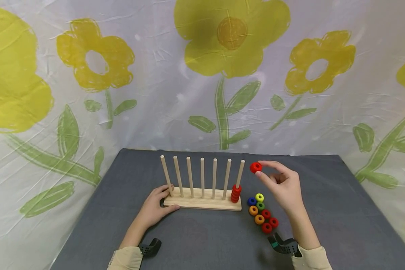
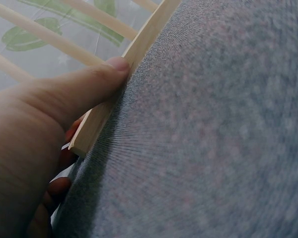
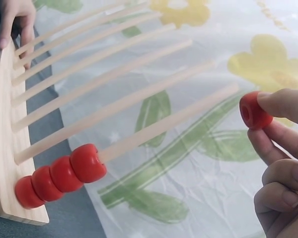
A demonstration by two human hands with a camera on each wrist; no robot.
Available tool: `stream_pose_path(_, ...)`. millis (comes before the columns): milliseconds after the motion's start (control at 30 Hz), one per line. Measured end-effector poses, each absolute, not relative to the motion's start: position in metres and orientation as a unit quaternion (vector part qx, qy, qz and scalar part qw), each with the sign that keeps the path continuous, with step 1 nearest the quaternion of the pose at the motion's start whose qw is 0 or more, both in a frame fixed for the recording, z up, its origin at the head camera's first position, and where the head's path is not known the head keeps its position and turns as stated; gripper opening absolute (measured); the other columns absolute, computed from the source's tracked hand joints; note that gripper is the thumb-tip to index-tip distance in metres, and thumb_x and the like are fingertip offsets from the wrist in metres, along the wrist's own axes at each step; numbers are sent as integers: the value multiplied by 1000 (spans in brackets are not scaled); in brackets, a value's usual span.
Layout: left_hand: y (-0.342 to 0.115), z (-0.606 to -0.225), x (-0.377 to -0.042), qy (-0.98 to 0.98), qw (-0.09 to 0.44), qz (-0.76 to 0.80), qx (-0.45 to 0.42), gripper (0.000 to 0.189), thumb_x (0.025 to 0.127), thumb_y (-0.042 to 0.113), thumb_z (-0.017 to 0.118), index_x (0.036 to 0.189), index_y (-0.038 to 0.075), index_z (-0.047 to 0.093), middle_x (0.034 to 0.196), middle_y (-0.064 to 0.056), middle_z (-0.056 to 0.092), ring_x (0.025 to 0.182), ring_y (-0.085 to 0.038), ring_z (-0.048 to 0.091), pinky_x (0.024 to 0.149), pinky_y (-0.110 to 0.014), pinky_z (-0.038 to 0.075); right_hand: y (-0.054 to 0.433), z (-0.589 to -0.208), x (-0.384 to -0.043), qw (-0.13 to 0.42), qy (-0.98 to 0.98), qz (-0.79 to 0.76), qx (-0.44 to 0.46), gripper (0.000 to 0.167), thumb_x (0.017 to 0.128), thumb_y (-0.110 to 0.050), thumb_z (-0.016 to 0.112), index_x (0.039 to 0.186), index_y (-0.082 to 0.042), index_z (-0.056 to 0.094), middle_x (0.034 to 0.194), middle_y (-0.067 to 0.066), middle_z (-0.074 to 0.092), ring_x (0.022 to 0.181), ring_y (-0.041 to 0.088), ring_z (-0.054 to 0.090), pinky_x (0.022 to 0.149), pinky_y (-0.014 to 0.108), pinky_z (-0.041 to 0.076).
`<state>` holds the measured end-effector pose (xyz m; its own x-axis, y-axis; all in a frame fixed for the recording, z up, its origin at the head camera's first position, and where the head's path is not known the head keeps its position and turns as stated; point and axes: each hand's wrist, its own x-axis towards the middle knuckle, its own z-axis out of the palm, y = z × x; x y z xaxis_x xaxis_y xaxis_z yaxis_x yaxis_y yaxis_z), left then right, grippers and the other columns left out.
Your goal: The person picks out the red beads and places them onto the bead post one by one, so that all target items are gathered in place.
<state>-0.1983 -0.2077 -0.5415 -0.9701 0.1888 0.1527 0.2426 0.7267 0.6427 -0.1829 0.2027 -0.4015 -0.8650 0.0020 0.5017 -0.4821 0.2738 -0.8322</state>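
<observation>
A wooden peg stand (image 1: 202,203) with several upright pegs rests on the dark cloth. Red beads (image 1: 236,194) are stacked on its rightmost peg, low against the base. My left hand (image 1: 155,206) grips the stand's left end, its thumb (image 2: 102,79) on the front edge of the base. Between thumb and fingertips, my right hand (image 1: 285,183) pinches one red bead (image 1: 255,167), held in the air just right of the rightmost peg's top. In the right wrist view that bead (image 3: 255,110) is apart from the peg's tip, its hole partly facing the peg.
Loose beads lie in a cluster right of the stand: a yellow bead (image 1: 259,197), a blue bead (image 1: 252,201), a green bead (image 1: 260,206), orange beads (image 1: 253,210) and red beads (image 1: 266,214). A flower-patterned curtain (image 1: 148,112) hangs behind the cloth-covered table (image 1: 202,243).
</observation>
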Motion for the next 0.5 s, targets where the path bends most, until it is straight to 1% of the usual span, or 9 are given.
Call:
stream_pose_path(233, -207, -543, -199, -929, 47, -345, -123, 75, 88, 38, 89, 151, 8, 61, 155, -15, 55, 145, -42, 47, 115, -65, 42, 202, -399, -182, 205, -772, 581, 154, 29, 92, 4, 79, 120, -4, 78, 50, 0, 28, 42, 19, 21, 38, 35, 19)
stream_pose_path(500, -207, -541, -198, -929, 47, -346, -120, 75, 88, 37, 89, 151, 6, 61, 155, -17, 54, 145, -43, 47, 114, -66, 42, 198, -395, -183, 207, -773, 576, 164, 29, 92, 3, 80, 120, -4, 78, 49, -1, 29, 41, 17, 21, 37, 31, 19)
